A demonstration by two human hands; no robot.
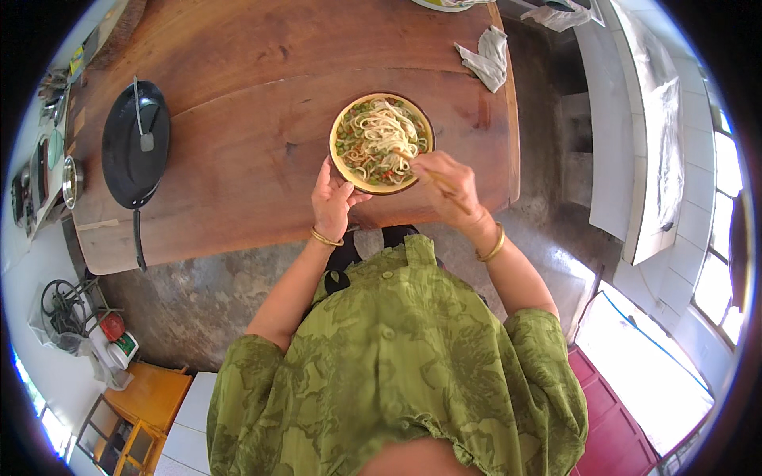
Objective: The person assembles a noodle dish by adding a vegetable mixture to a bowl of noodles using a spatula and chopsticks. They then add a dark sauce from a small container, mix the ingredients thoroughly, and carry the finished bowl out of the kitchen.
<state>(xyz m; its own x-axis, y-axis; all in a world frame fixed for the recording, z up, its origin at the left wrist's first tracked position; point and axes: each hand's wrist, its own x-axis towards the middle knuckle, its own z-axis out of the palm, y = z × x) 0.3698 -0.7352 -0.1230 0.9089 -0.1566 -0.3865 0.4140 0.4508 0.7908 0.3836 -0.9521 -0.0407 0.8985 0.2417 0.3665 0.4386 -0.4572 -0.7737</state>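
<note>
A yellow bowl with a dark rim is in front of me, near the front edge of the wooden table. Pale noodles fill it, with chopped green vegetables and small red bits around them. My left hand grips the bowl's lower left side, the thumb by the rim and the fingers partly hidden beneath. In my right hand is a pair of wooden chopsticks, slanting down over the bowl's right side. Their tips reach the noodles.
On the left of the wooden table lies a black frying pan with a metal spatula in it, its handle past the front edge. A metal bowl stands farther left. A pale cloth lies at the right edge.
</note>
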